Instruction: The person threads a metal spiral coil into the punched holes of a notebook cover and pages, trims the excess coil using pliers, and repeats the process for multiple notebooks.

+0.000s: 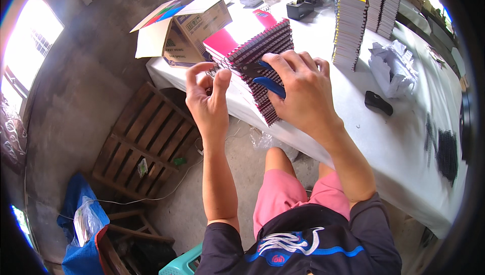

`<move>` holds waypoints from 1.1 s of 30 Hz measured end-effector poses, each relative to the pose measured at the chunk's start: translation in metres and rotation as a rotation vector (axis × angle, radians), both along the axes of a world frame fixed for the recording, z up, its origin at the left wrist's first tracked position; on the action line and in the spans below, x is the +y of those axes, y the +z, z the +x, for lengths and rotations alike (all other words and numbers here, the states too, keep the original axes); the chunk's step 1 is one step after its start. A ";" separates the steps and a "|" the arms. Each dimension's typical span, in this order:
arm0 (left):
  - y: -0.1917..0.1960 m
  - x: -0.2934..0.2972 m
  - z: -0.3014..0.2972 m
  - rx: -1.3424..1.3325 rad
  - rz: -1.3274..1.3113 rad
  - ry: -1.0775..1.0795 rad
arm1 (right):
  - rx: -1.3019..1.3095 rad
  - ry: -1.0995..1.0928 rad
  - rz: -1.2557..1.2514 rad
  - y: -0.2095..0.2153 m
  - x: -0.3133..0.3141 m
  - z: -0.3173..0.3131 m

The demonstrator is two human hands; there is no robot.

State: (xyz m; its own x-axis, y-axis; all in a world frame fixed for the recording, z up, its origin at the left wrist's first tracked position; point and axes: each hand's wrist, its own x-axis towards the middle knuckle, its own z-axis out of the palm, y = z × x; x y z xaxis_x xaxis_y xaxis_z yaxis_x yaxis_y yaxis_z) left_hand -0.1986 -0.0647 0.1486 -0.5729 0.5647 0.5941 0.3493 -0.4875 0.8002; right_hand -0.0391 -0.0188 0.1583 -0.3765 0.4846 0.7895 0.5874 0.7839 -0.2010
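Observation:
A stack of spiral-bound notebooks (275, 35) with pink-and-white covers stands at the table's near edge, its dark coils facing me. My right hand (303, 80) is wrapped round blue-handled pliers (270, 86), whose dark head points left along the coils near the top of the stack. At the stack's left corner, my left hand (208, 95) is closed, thumb and index finger pinching about the end of a spiral coil (214, 71). Exactly where the pliers' jaws meet the coil is too small to make out.
An opened cardboard box (197, 30) sits left of the stack on the white-covered table (323, 118). Taller notebook stacks (350, 30), crumpled paper (394, 67), a black mouse-shaped object (378, 103) and loose black coils (447, 153) lie to the right. A wooden pallet (146, 138) leans lower left.

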 end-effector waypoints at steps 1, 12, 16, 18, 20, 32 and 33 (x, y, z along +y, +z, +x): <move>0.002 0.002 0.001 0.019 -0.062 0.018 | -0.009 -0.011 0.002 0.001 0.000 0.000; 0.000 0.016 0.009 0.349 0.068 0.265 | -0.011 -0.005 -0.008 0.004 -0.001 -0.001; -0.001 0.016 0.008 0.364 0.066 0.245 | -0.050 0.014 -0.050 0.002 0.003 -0.001; -0.001 0.017 0.008 0.395 0.057 0.266 | -0.079 0.030 -0.156 0.000 0.007 0.000; -0.001 0.018 0.008 0.413 0.067 0.279 | -0.074 0.054 -0.249 0.000 0.007 0.001; 0.001 0.016 0.007 0.460 0.061 0.314 | 0.030 -0.009 -0.013 0.005 0.005 -0.002; 0.000 0.016 0.007 0.468 0.060 0.320 | 0.033 -0.004 -0.022 0.004 0.005 -0.003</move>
